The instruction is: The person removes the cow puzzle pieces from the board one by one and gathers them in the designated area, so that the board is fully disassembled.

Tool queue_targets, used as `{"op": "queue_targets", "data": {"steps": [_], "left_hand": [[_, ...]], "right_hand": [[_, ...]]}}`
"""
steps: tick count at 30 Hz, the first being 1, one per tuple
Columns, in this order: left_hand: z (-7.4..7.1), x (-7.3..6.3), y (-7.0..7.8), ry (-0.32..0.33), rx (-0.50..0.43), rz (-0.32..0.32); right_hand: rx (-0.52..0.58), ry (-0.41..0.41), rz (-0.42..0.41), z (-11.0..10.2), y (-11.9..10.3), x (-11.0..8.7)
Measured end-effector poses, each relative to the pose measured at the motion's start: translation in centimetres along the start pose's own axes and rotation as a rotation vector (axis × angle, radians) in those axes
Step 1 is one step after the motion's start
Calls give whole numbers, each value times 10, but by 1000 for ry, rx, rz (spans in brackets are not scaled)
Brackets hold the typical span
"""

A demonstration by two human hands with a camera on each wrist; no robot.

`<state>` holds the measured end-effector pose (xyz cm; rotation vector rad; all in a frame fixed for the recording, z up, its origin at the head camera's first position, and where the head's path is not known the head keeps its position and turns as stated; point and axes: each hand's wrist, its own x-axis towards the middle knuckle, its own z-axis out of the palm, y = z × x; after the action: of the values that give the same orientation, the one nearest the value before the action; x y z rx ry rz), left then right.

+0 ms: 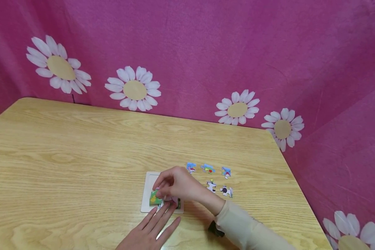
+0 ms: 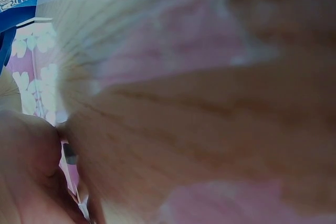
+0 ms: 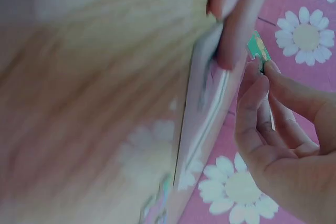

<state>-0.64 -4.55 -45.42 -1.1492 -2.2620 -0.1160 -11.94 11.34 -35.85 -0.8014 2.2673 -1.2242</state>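
My right hand pinches a green jigsaw piece with a yellow patch between thumb and fingertips, over the left part of a white puzzle tray. In the right wrist view the piece sticks out past the fingertips. The left hand lies with straight, spread fingers, its tips at the tray's near edge. Other pieces inside the tray, one dark green, are mostly covered by the hands. In the left wrist view, the tabletop and part of a hand fill most of the picture.
Several loose jigsaw pieces lie right of the tray: blue-topped pieces in a back row and black-and-white ones nearer. A dark object shows beneath the right sleeve. Behind the wooden table hangs a pink flowered cloth.
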Motion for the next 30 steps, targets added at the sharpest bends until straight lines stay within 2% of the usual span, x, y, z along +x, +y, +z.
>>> {"op": "queue_targets", "data": {"steps": [7,14,20,25,30], "left_hand": [[0,0,0,8,-41,-5],[-3,-1,0,-34,-40,-9],[-6,0,-1,-55,-29,-11],[-7,0,-1,-61,-30,-8],[-4,0,-1,-41,-32,-6]], "right_hand": [[-29,58,29,-25,14,-21],[-53,119,62,-39,31,-53],[-88,144,66,-40,37,-71],[-182,179,79,-36,38,-75],[-239,210,45,-33,39,-76]]}}
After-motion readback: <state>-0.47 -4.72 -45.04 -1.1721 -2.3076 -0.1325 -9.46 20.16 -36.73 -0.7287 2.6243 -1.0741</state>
